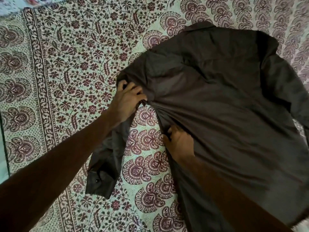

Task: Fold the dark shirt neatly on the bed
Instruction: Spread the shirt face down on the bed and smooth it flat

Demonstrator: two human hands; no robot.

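Observation:
The dark shirt (225, 97) lies back side up across the right half of the bed, collar at the far end. My left hand (127, 99) grips the bunched cloth where the left sleeve meets the body. That sleeve (107, 158) trails down towards me, its buttoned cuff lying on the bedspread. My right hand (178, 141) grips the shirt's left side edge a little nearer to me, fingers curled into the cloth. The right sleeve runs along the far right edge of the view.
The bed is covered by a pale green bedspread (58, 72) printed with maroon flowers and paisley borders. Its patterned border band runs down the left side. The bed's left edge shows at the far left.

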